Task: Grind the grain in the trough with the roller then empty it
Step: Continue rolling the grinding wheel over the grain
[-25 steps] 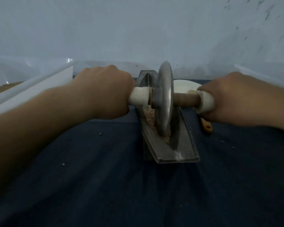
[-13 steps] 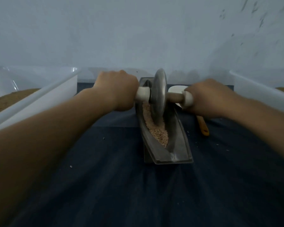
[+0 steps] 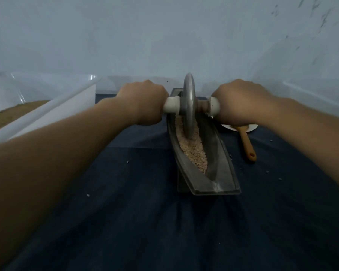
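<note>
both fists clenched round the roller (image 3: 188, 106) handles, left hand (image 3: 143, 103), right hand (image 3: 241, 101), metal disc sitting in the grain (image 3: 192, 151) at the trough's (image 3: 219, 169) far end, orange spoon (image 3: 247, 145) just beside

The roller (image 3: 188, 106), gripped between left hand (image 3: 143, 102) and right hand (image 3: 241, 100), has travelled from mid-trough (image 3: 219, 173) to the far end. More grain (image 3: 194, 151) lies exposed nearer than the hands.
</note>
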Available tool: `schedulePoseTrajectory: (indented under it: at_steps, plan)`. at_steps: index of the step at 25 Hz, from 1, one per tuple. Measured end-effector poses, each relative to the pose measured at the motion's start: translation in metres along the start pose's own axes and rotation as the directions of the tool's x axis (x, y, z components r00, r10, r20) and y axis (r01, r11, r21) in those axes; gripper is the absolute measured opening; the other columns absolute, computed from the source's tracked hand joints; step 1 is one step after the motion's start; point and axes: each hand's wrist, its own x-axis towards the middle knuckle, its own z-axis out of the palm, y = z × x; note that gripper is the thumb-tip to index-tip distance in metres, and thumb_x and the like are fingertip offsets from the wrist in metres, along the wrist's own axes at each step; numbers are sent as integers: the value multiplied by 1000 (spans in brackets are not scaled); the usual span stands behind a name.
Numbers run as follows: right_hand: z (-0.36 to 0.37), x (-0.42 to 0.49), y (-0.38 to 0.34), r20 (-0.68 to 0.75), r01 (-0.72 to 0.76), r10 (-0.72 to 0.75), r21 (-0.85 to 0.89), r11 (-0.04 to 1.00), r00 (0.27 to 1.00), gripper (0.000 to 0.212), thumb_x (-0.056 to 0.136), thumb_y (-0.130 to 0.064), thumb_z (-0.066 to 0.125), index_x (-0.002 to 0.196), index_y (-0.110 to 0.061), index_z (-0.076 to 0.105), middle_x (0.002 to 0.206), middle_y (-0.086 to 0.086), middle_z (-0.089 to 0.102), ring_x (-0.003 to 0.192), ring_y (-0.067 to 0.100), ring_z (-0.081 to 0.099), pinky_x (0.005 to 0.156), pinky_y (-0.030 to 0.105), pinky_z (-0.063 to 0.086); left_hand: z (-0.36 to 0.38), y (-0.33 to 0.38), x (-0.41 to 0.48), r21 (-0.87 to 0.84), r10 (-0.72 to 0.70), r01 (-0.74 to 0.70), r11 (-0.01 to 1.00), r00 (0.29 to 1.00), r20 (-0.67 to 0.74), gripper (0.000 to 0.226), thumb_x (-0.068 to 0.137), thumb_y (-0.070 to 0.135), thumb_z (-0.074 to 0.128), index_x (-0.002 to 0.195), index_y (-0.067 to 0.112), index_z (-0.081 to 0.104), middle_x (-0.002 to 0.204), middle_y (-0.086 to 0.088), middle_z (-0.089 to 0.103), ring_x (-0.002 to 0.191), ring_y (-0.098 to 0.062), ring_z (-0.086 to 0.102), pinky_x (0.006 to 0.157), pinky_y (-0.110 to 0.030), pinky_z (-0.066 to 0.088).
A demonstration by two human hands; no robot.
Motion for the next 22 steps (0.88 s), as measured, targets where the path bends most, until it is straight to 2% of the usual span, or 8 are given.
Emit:
schedulePoseTrajectory:
  at_steps: [2,5,6,8,12,15,19,22]
  plan:
    - [3,-28,6,-7,59,-59,4,998,998,15,75,-38,72,74,-35,58,63,-9,58,59,11,54,49,26,37,-7,-9,-22,-54,127,-124,991,991,47,22,74,40,73,82,37,53,75,12,52,69,-14,51,59,-30,43]
    - [-1,-68,17,9,90,-90,3,996,996,32,55,-46,64,82,-58,50,58,-19,59,46,5,52,42,25,42,-12,-13,-50,-3,208,-209,978,974,-94,21,61,53,62,70,40,48,62,15,49,57,-6,46,49,-21,30]
    - [1,-69,20,10,95,-95,-13,995,995,33,52,-49,61,82,-59,51,59,-23,59,44,4,51,41,26,42,-9,-11,-53,20,186,-185,983,973,-134,18,60,53,57,66,39,46,60,14,47,54,-9,46,48,-21,29]
    - [7,-55,15,-71,62,-66,-56,996,995,21,58,-49,64,77,-44,57,51,-8,55,46,7,51,42,24,37,2,-5,-44,45,90,-84,995,982,-164,15,65,49,56,66,38,46,63,12,45,55,-16,48,48,-24,32]
    - [18,7,-6,-291,-79,46,-104,991,956,8,86,-29,66,82,-27,59,79,1,51,74,30,56,60,31,34,14,-3,-3,-41,-167,165,985,985,-43,19,86,37,63,102,27,66,88,-3,57,75,-27,57,63,-36,43]
    - [11,9,-5,-171,-79,71,-41,996,983,22,88,-29,64,71,-27,51,89,3,60,77,26,54,64,32,36,6,1,0,-12,-158,157,987,987,-14,21,86,33,64,104,24,66,89,-4,59,75,-26,59,62,-36,45]
    - [-5,-66,10,-48,85,-86,-34,996,995,20,60,-46,64,77,-40,55,56,-10,57,52,8,53,45,25,38,-4,0,-54,47,53,-46,998,987,-149,13,67,44,58,71,35,49,64,11,46,53,-13,46,47,-22,30]
    - [-9,-70,8,-83,114,-119,-55,992,989,23,52,-50,59,74,-46,55,54,-14,58,42,3,47,40,19,29,-3,-3,-61,22,88,-86,996,987,-136,16,60,51,52,62,38,43,59,14,46,51,-9,44,46,-19,29]
